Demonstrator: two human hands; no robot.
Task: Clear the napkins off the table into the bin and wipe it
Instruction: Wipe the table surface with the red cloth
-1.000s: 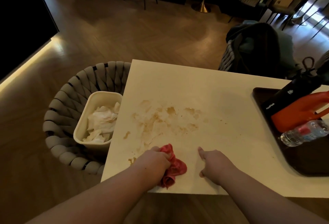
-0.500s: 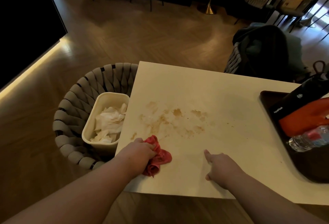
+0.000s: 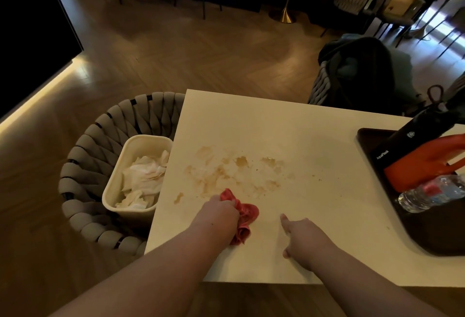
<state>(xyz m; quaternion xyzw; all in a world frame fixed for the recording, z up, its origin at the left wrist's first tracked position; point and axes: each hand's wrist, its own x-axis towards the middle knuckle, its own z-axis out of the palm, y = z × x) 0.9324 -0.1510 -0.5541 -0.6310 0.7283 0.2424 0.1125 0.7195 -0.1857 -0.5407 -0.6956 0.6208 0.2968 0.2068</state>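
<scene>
My left hand (image 3: 218, 212) grips a bunched red cloth (image 3: 245, 216) and presses it on the cream table (image 3: 302, 128), just below a patch of brown stains (image 3: 226, 173). My right hand (image 3: 303, 237) rests on the table to the right of the cloth, index finger stretched forward, holding nothing. A cream bin (image 3: 141, 145) holding crumpled white napkins (image 3: 144, 180) sits on a woven chair at the table's left edge. No napkins lie on the table.
A dark tray (image 3: 427, 238) at the table's right edge carries a black flask (image 3: 402, 140), an orange spray bottle (image 3: 422, 163) and a lying water bottle (image 3: 432, 192). The woven grey chair (image 3: 100, 140) stands left; a second chair draped with dark clothing (image 3: 357, 72) is behind the table.
My left hand slid the red cloth left across the near side of the table and then back to the right. My right hand stayed resting on the table.
</scene>
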